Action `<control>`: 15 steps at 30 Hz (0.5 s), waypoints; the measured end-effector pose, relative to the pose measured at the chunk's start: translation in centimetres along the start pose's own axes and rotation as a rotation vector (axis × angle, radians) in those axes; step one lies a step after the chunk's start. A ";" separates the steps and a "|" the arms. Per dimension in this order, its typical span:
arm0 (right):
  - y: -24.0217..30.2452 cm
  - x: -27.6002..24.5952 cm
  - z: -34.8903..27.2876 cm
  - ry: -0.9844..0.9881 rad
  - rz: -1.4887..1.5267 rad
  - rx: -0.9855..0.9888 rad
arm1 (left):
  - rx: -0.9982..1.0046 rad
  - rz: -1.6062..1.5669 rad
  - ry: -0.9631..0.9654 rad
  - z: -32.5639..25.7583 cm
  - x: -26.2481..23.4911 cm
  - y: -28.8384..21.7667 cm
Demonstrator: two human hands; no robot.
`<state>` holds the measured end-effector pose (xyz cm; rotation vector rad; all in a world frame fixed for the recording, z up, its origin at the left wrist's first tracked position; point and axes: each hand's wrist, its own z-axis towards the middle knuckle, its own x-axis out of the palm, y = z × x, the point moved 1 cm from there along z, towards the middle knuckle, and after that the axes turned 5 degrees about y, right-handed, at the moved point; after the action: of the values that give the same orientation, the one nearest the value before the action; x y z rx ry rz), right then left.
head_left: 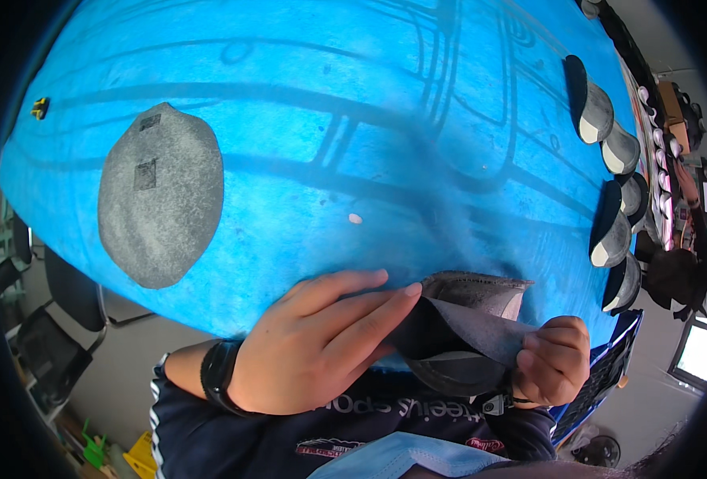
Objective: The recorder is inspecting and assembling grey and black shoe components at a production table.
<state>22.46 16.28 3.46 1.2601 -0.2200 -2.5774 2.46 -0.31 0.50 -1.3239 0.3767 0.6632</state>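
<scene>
A curved grey and black felt piece (489, 331), stitched along one edge and bent into an open pouch-like shape, is between my two hands near the table's front edge. My right hand (557, 361) is closed, its thumb and curled fingers pinching the piece's right end. From the other side, my left hand (310, 339) reaches over with long, nearly straight fingers at the piece's left edge; its thumb is mostly hidden behind them. Flat on the blue table (290, 215), to the left, lies an oval grey felt sheet (182, 203) with two small dark rectangles.
Several curved black-and-grey felt pieces (597, 116) line the table's right edge. A small yellow-and-black object (40, 108) sits at the far left, and a pale scrap (355, 218) lies mid-table. Black chairs (50, 351) stand at lower left. Another person (681, 271) is at the right.
</scene>
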 end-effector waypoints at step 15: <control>-0.2 0.1 -0.3 -0.032 0.034 0.004 | -0.005 0.006 -0.026 0.0 0.0 0.0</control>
<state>22.62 16.49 3.17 1.2066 -0.2503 -2.5715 2.48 -0.30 0.46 -1.3181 0.3580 0.6866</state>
